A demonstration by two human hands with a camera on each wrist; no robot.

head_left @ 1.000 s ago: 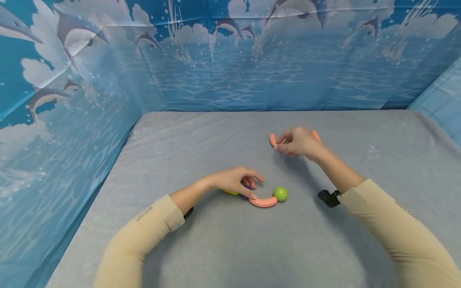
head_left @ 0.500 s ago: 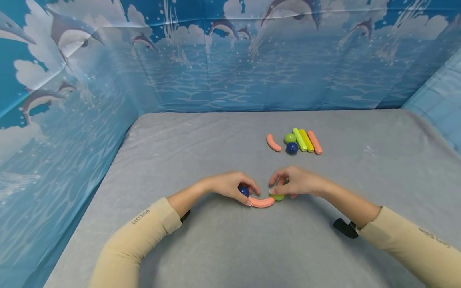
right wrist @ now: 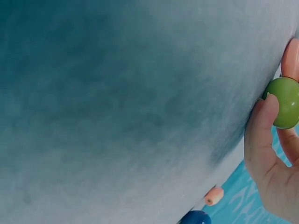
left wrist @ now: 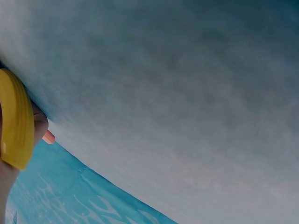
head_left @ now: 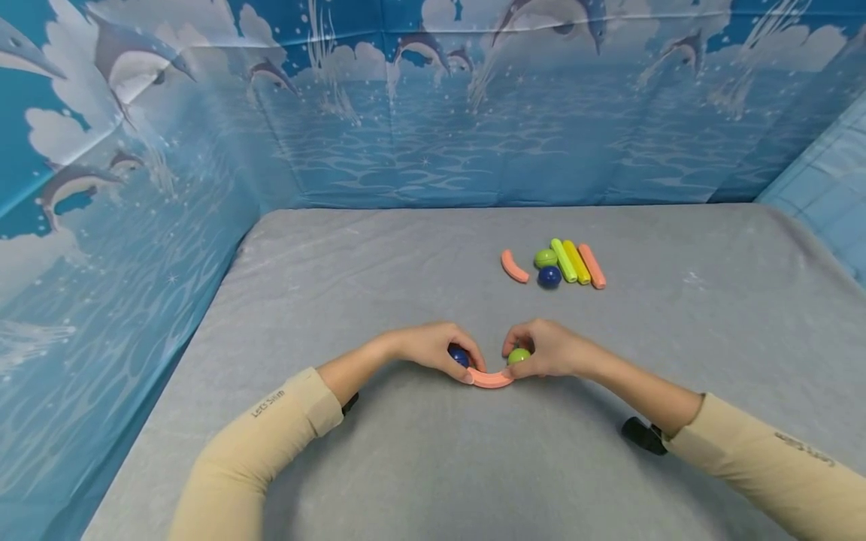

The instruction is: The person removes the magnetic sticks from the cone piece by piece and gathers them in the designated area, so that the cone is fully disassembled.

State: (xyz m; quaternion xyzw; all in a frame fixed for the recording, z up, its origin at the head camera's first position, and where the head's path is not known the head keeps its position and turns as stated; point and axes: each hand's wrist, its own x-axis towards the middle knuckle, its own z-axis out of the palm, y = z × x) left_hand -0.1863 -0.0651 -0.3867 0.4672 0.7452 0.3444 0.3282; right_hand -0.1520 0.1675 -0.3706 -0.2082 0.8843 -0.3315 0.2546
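A coral curved rod (head_left: 491, 379) lies on the grey cloth between both hands. My left hand (head_left: 429, 347) pinches its left end between thumb and forefinger, arching over a dark blue ball (head_left: 458, 355). A yellow curved rod (left wrist: 17, 121) shows under that hand in the left wrist view; the head view hides it. My right hand (head_left: 551, 349) holds a green ball (head_left: 519, 356) between thumb and fingers at the coral rod's right end. In the right wrist view, the ball meets the end of the coral rod.
Farther back lie another coral curved rod (head_left: 514, 267), a second green ball (head_left: 545, 258) and a second blue ball (head_left: 549, 277). Beside them are straight rods in lime (head_left: 564, 261), yellow (head_left: 576, 262) and coral (head_left: 591, 266). A dolphin-print curtain (head_left: 433, 143) hangs behind the table.
My right hand has come from the back pieces to the front green ball and taken hold of it. The left forefinger has closed toward the coral curved rod.
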